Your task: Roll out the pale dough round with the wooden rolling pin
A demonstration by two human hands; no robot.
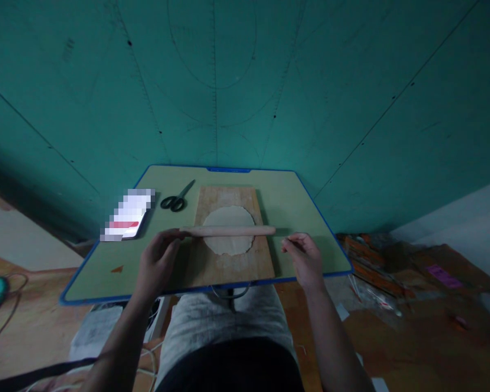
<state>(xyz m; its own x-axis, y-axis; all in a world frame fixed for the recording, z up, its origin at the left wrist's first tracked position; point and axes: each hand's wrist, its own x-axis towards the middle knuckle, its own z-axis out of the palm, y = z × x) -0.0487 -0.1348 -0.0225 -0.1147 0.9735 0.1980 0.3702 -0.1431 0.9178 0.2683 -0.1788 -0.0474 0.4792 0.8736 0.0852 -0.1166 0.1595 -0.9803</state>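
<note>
A wooden rolling pin [237, 231] lies crosswise over a thin, roughly round sheet of dough [228, 247] with uneven edges. Under the dough is a wooden cutting board [232, 269] dusted with flour. At the pin's left end, my left hand [157, 261] has its fingers curled around the tip. My right hand [306, 258] is off the pin, a little to the right of its other end. Its fingers are bent in with thumb and fingertips close together; whether anything small is between them cannot be made out.
The board rests on a small blue-edged table [310, 218] against a green wall [245, 81]. Black-handled scissors [176, 202] and a phone [136, 215] with a lit screen lie on the left. A small brown triangular piece [116, 269] is near the front left.
</note>
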